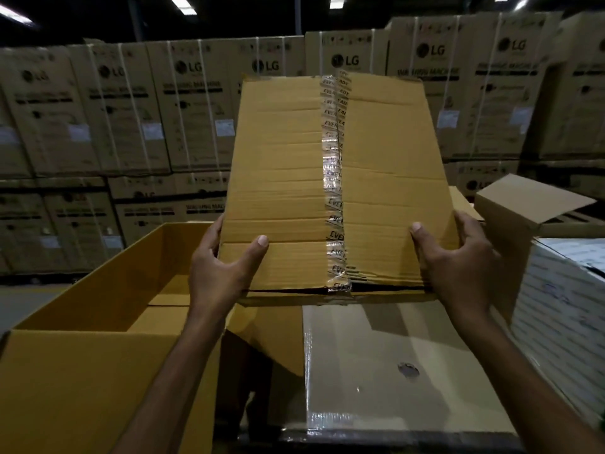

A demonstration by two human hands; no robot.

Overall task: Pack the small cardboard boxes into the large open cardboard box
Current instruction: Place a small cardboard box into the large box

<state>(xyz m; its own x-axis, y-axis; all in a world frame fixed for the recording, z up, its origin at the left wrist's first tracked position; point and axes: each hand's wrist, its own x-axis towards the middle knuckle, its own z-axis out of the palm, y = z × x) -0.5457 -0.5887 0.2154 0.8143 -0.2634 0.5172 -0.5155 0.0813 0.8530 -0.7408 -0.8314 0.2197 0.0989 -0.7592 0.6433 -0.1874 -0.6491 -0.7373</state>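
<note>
Head view. At 5 o'clock, nearest: pale flat-topped cardboard carton (393,355) sealed with clear tape. At 8 o'clock, just beside it: large open yellow-brown cardboard box (82,388), inside showing. At centre, held up above both: small yellow-brown cardboard box (284,158), printed clear tape down its middle, far end tilted upward. Left grip (222,267) and right grip (458,267) clasping its lower corners, thumbs on the near face. At 3 o'clock: white printed carton (563,306). At 12 o'clock, far back: stacked brown washing-machine cartons (196,109).
</note>
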